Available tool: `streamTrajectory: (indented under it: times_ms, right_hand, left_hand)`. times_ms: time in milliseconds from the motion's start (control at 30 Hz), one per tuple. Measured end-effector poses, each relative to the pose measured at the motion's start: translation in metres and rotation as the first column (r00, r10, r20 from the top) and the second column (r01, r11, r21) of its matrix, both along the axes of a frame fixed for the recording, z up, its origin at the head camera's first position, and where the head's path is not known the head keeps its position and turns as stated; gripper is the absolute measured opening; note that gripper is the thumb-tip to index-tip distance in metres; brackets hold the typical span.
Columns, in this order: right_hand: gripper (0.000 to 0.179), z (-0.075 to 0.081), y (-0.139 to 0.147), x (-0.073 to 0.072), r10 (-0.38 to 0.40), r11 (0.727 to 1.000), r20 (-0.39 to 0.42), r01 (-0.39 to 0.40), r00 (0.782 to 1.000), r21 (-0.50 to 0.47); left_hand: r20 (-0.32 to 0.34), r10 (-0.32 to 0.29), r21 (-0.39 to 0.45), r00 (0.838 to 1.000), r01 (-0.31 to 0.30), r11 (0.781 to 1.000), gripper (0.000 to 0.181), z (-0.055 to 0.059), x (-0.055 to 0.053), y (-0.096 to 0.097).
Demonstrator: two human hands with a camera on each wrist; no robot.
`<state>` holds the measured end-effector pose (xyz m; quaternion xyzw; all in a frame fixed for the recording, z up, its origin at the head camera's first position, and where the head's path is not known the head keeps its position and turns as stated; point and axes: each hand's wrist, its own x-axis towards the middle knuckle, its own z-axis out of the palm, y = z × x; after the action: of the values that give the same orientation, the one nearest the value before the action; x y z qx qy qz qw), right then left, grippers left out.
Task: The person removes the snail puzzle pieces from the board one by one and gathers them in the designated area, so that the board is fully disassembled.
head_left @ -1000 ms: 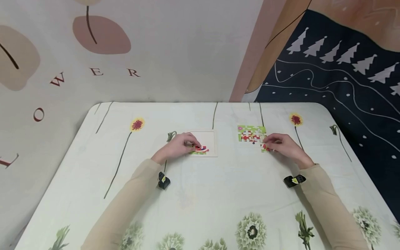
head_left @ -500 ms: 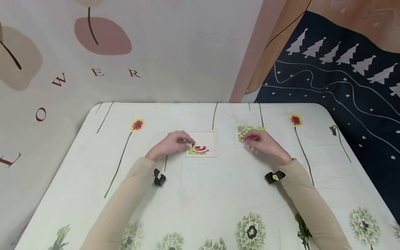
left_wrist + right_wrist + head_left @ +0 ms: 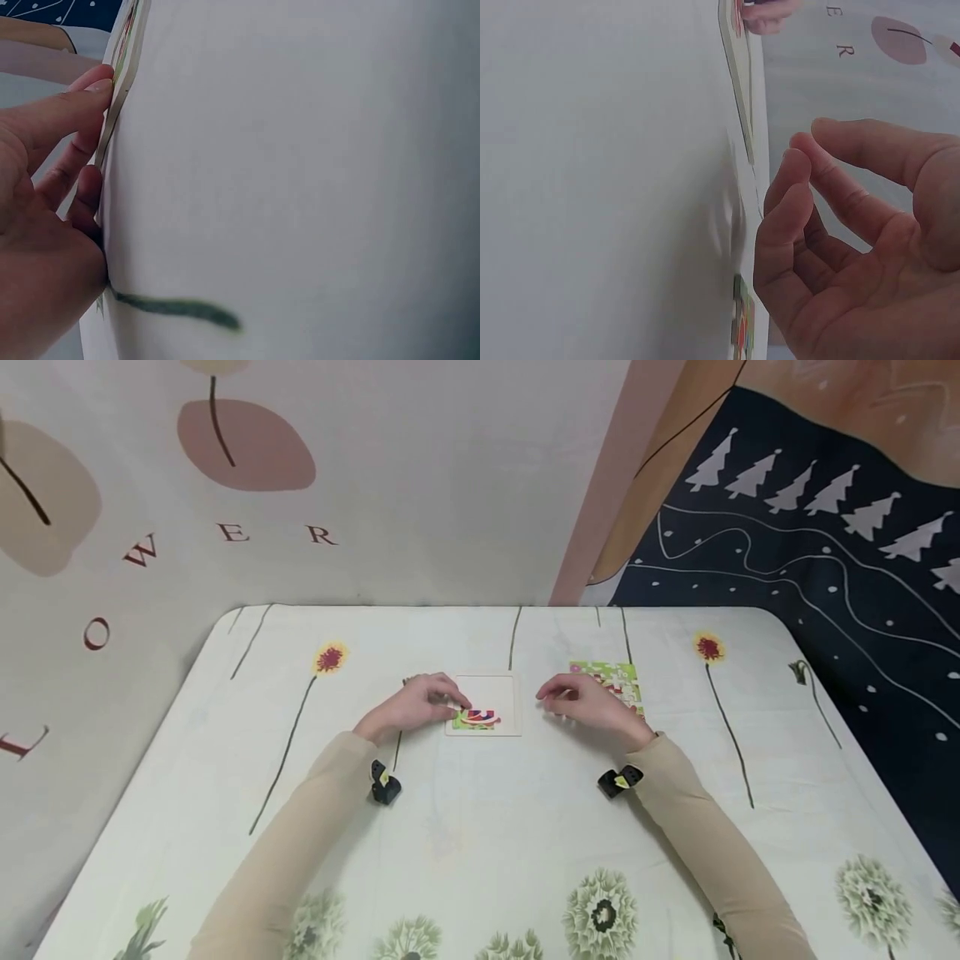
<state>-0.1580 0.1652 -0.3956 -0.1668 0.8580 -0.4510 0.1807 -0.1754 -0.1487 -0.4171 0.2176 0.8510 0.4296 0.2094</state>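
Note:
My left hand [image 3: 416,702] rests its thumb and fingertips on the left side of a pale jigsaw puzzle board [image 3: 518,703]. Green, red and blue puzzle pieces [image 3: 477,720] fill the lower left of that board. In the left wrist view, the thumb [image 3: 82,101] lies along the board's edge. To the right of the board hovers my right hand [image 3: 588,702], partly covering a patch of loose jigsaw pieces [image 3: 621,673]. The right wrist view shows its fingers [image 3: 784,217] loosely bent, thumb tip near the index tip, with no piece visible between them.
The table's white cloth [image 3: 510,827] is printed with flowers and stems. Behind the table hangs a pale wall covering [image 3: 420,510] with letters, and at the right a dark cloth [image 3: 795,543] with white trees.
My right hand has moved left from the right edge of the loose pieces, passing over them toward the board. My left hand has drawn back slightly left, uncovering more of the board's pieces.

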Motion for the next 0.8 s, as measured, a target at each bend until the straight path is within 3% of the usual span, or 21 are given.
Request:
streamTrajectory:
  times_ms: [467,800]
  right_hand:
    - [0.022,-0.004,-0.038,-0.006,0.078,0.997,0.044,-0.078,0.996,-0.001]
    - [0.027,-0.006,-0.061,-0.007,0.107,0.992,0.056,-0.11,0.993,0.055]
  left_hand:
    - [0.02,-0.025,0.015,0.999,0.025,1.0,0.02,0.0,-0.002,-0.001]
    - [0.02,-0.027,0.01,0.999,0.027,1.0,0.02,-0.001,-0.003,-0.002]
